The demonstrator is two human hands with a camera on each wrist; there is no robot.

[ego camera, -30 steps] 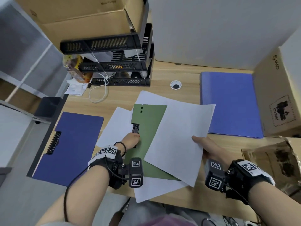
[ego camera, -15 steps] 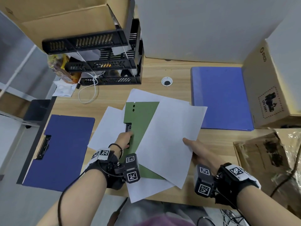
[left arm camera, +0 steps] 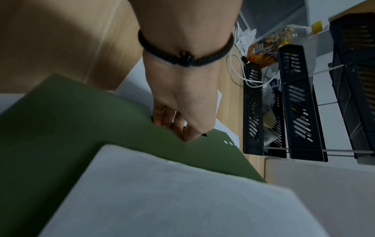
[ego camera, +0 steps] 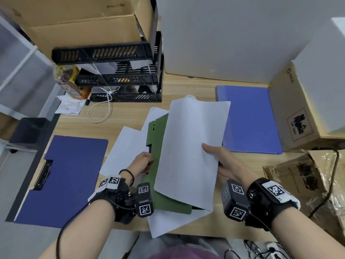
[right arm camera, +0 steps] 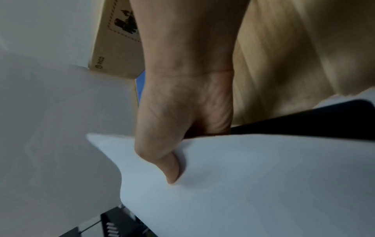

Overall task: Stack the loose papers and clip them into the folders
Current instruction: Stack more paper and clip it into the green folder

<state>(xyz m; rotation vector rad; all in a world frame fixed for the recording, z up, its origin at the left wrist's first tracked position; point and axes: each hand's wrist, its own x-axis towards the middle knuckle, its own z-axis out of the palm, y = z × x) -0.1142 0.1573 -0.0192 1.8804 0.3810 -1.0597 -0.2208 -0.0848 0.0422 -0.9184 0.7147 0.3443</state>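
Note:
A green folder [ego camera: 155,144] lies mid-desk on top of loose white sheets [ego camera: 125,146]. My left hand [ego camera: 143,161] pinches the black clip [ego camera: 150,150] at the folder's left edge; in the left wrist view the fingers [left arm camera: 178,123] curl over that edge of the green folder [left arm camera: 81,128]. My right hand [ego camera: 220,157] grips a white sheet [ego camera: 194,146] by its right edge, thumb on top, and holds it lifted and bowed over the folder. In the right wrist view the thumb [right arm camera: 168,163] presses on the sheet [right arm camera: 243,184].
A dark blue clipboard folder [ego camera: 63,176] lies at the left, a lighter blue folder [ego camera: 248,118] at the right. Black stacked trays [ego camera: 119,77] with a white cable [ego camera: 100,111] stand behind. Cardboard boxes [ego camera: 302,113] flank the right side. The wooden desk [ego camera: 190,88] shows between them.
My right hand has raised the white sheet and swung it upright over the green folder. My left hand stays on the clip.

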